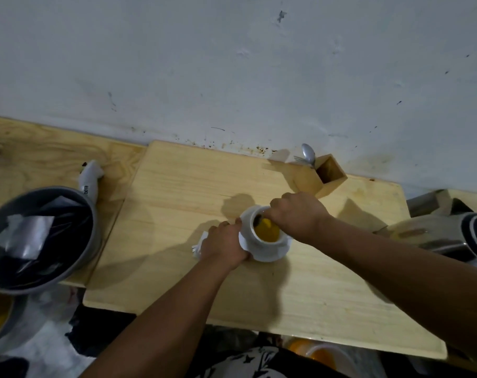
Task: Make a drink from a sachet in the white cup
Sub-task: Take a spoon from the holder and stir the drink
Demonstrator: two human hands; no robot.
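Note:
A white cup (249,227) stands on a white saucer (270,253) in the middle of the wooden table (177,192). Yellow-orange liquid (267,233) fills the cup. My left hand (223,245) grips the cup's left side and the saucer edge, and something white and papery (200,242) sticks out under it. My right hand (297,214) is closed over the cup's far rim, apparently on a utensil that dips into the drink; the utensil itself is mostly hidden.
A wooden holder (324,175) with a spoon and a fork stands at the back by the wall. A grey bowl (76,257) with silvery packets sits on the left. A metal vessel (455,236) lies at the right. A white object (88,178) lies behind the bowl.

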